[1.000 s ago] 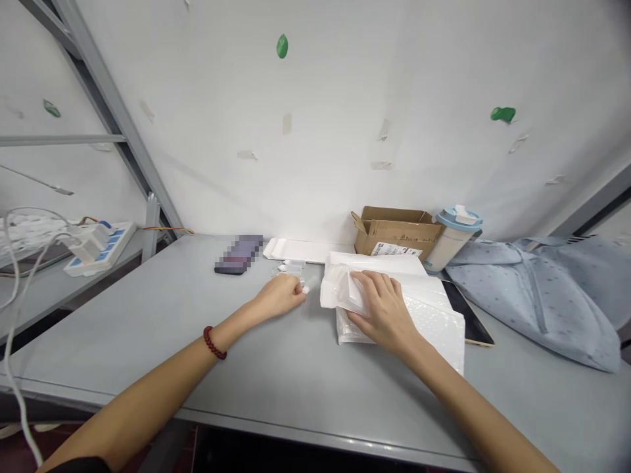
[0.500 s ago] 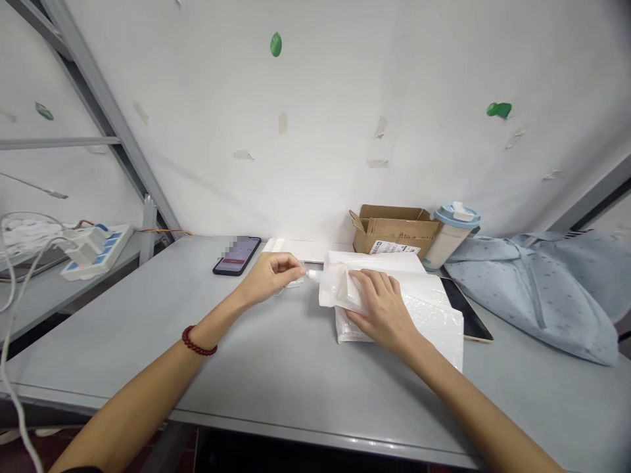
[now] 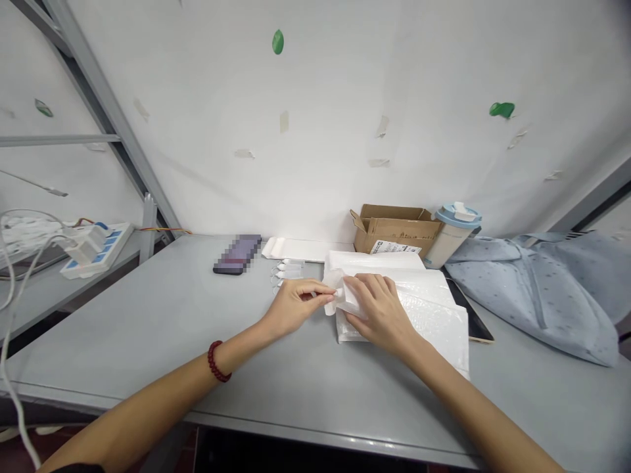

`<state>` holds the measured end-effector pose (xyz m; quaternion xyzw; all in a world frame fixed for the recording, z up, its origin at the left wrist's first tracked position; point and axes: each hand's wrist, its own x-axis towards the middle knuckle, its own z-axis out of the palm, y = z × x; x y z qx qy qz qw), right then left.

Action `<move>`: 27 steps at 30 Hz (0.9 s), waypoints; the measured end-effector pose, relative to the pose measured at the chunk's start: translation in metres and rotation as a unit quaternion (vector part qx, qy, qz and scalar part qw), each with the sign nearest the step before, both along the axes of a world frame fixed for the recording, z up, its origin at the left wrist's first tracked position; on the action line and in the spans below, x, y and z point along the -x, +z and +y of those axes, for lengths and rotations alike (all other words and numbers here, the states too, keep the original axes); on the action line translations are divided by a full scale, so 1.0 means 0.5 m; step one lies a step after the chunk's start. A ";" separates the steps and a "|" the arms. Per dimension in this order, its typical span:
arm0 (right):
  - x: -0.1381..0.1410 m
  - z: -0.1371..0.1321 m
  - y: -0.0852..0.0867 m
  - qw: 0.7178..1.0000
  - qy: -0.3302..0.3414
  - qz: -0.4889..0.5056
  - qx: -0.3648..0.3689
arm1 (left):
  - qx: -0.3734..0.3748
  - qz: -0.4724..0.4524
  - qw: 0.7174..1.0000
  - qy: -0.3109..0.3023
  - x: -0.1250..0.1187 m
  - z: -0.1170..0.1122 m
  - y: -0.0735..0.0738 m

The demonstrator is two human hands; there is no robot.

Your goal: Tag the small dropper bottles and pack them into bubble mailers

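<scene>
My left hand (image 3: pixel 298 303) is pinched shut on a small white object (image 3: pixel 338 293), partly hidden by the fingers, at the left end of a white bubble mailer (image 3: pixel 334 306). My right hand (image 3: pixel 378 307) is closed round that mailer, thumb below and fingers on top. How far the small object sits inside the mailer I cannot tell. Under the right hand lie more white bubble mailers (image 3: pixel 436 322), stacked unevenly. Several small clear pieces with white ends and thin loops (image 3: pixel 290 268) lie on the table just beyond my left hand.
A phone (image 3: pixel 237 255) lies at the back left, and a flat white packet (image 3: pixel 305 249) lies along the wall. An open cardboard box (image 3: pixel 397 228), a lidded cup (image 3: pixel 451 236), a dark tablet (image 3: pixel 473 322) and a pale blue cloth bag (image 3: pixel 537 295) stand or lie to the right.
My left hand has moved right and nearer to me, bringing the small white object to the mailer's end. The small clear pieces behind it now show more. My right hand keeps its grip.
</scene>
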<state>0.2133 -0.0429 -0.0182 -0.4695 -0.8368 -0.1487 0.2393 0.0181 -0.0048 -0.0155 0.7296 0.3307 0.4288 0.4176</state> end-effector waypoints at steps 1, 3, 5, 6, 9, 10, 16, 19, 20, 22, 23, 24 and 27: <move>0.000 -0.001 0.002 1.000 0.019 0.001 0.003 | -0.013 0.005 1.000 0.004 -0.001 -0.002 -0.001; 0.001 -0.004 0.005 0.998 0.061 0.006 0.009 | -0.041 0.018 0.999 0.012 -0.001 -0.004 -0.002; 0.003 -0.006 0.005 0.995 0.097 0.013 0.010 | -0.081 0.039 0.996 0.007 -0.001 -0.008 0.000; 0.004 -0.007 0.004 0.994 0.111 0.017 0.008 | -0.107 0.054 0.993 -0.006 -0.002 -0.011 0.001; 0.007 -0.007 -0.001 0.990 0.138 0.024 -0.001 | -0.188 0.110 0.974 -0.060 -0.005 -0.023 0.005; 0.008 -0.007 -0.002 0.990 0.142 0.025 -0.005 | -0.206 0.124 0.968 -0.071 -0.006 -0.026 0.005; 0.008 -0.005 -0.002 0.986 0.161 0.041 -0.019 | -0.148 0.084 0.984 0.058 -0.005 -0.023 0.006; 0.007 -0.005 -0.003 0.982 0.175 0.055 -0.034 | -0.029 0.064 0.993 0.097 -0.002 -0.012 0.010; 0.007 -0.005 -0.004 0.981 0.182 0.055 -0.040 | 0.010 0.057 0.996 0.070 -0.002 -0.010 0.012; 0.009 -0.007 -0.004 0.977 0.201 0.050 -0.049 | 0.079 0.053 0.995 -0.019 -0.002 -0.007 0.014; 0.010 -0.009 -0.003 0.975 0.210 0.045 -0.052 | 0.106 0.050 0.992 -0.057 -0.003 -0.007 0.013; 0.012 -0.010 -0.002 0.973 0.219 0.041 -0.053 | 0.125 0.043 0.988 -0.079 -0.004 -0.008 0.013; 0.017 -0.015 0.003 0.972 0.228 0.024 -0.060 | 0.137 0.000 0.989 -0.060 -0.007 -0.014 0.012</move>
